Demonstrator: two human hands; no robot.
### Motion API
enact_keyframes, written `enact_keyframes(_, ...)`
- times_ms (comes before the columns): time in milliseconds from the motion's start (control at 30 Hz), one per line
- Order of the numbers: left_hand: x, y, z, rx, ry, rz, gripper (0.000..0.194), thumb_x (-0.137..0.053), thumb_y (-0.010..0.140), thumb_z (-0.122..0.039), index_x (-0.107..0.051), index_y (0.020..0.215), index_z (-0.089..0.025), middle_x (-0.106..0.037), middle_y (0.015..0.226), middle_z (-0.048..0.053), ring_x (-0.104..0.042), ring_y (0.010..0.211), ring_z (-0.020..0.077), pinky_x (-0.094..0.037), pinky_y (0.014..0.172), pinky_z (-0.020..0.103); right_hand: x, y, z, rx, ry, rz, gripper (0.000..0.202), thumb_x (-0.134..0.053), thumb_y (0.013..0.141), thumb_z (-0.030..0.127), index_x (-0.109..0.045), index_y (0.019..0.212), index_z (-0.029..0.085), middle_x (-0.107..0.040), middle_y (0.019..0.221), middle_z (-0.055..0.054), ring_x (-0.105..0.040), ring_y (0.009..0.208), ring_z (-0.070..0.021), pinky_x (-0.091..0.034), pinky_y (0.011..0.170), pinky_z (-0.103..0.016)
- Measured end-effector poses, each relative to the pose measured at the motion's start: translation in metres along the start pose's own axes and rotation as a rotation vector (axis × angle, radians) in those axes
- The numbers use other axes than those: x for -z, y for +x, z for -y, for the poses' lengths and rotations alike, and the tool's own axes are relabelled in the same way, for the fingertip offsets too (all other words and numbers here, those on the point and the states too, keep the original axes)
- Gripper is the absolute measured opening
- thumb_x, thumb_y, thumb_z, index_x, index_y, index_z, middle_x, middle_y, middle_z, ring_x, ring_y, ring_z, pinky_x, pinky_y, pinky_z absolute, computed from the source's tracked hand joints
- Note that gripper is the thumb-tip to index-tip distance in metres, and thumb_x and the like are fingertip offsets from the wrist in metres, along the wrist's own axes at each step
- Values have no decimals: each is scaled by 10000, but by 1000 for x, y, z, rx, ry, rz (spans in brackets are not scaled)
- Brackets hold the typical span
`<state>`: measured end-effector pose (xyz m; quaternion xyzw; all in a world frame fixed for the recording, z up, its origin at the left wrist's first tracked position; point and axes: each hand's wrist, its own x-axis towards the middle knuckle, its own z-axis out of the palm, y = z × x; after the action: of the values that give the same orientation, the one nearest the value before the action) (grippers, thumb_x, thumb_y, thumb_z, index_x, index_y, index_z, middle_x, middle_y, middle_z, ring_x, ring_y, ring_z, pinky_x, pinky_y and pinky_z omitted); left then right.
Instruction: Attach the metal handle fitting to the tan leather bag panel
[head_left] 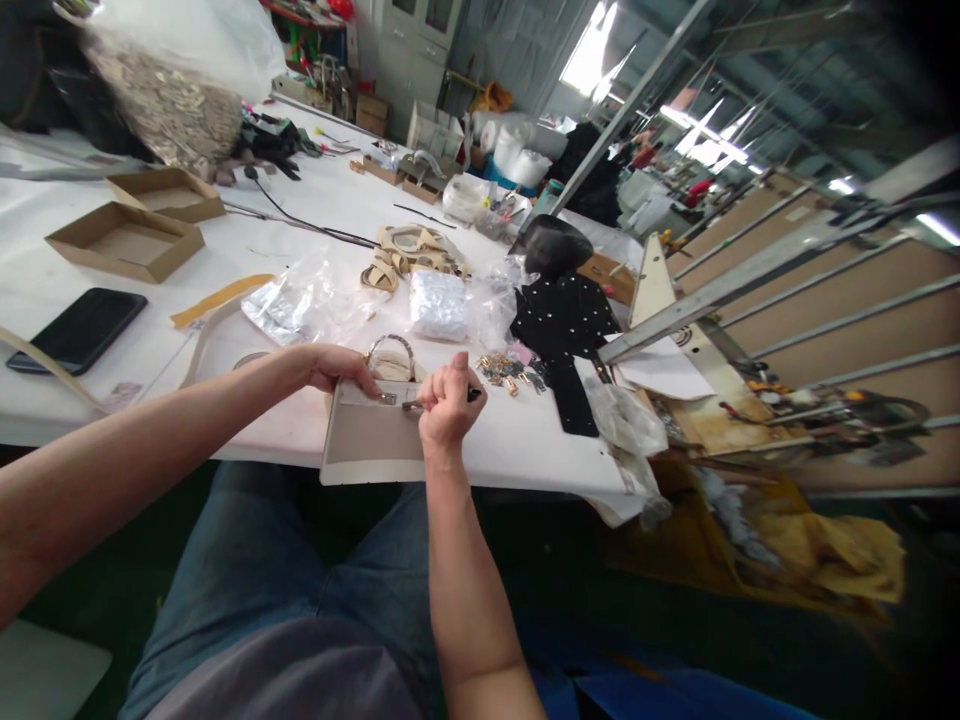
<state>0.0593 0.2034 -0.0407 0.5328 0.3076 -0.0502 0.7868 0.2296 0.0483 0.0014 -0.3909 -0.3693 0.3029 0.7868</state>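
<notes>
Beige bag panel (371,440) lies at tabletop (517,450) near edge, overhanging it. Left hand (337,368) fingers press flat on its top edge beside small metal clasp (388,398). Right hand (448,400) fingers clamped on thin tool (411,405), tip at clasp.

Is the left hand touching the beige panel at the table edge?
Touching. The head view shows the left hand with its fingers pressed on the top edge of the beige panel, no gap between them.

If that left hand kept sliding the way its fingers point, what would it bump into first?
Probably the right hand: the left hand points rightward along the beige panel, toward the small metal fitting just before it.
</notes>
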Motion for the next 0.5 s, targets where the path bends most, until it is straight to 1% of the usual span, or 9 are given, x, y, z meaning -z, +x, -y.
enact_keyframes(100,0,0,3,-8,-17,-11,594,-1076,598,-293,-852,1130,-153,-838,1278,191,-830,1099,337,-721,903,315,-8,4,-4,43,-2,11,747,-726,1081,674,-280,649,259,-215,574,94,-259,430,-81,-199,430,-289)
enact_keyframes(267,-4,4,5,-60,29,-33,622,-1114,584,-318,-854,1134,-190,-845,1268,151,-819,1147,345,-722,922,347,-17,0,-16,31,22,41,738,-750,1078,641,-297,641,255,-220,577,92,-254,431,-78,-188,424,-288)
enact_keyframes(433,-1,6,6,-11,66,-10,589,-1097,583,-334,-870,1107,-190,-857,1208,133,-820,1110,350,-722,882,349,-20,-4,-20,37,-26,21,728,-706,1094,669,-278,671,259,-194,584,97,-222,427,-76,-171,413,-280)
enact_keyframes(500,1,6,7,-20,47,-2,583,-1080,587,-311,-870,1117,-190,-856,1213,129,-818,1101,340,-716,861,329,-20,-4,-22,52,-28,22,714,-706,1102,646,-289,673,256,-203,583,94,-225,425,-76,-172,413,-280)
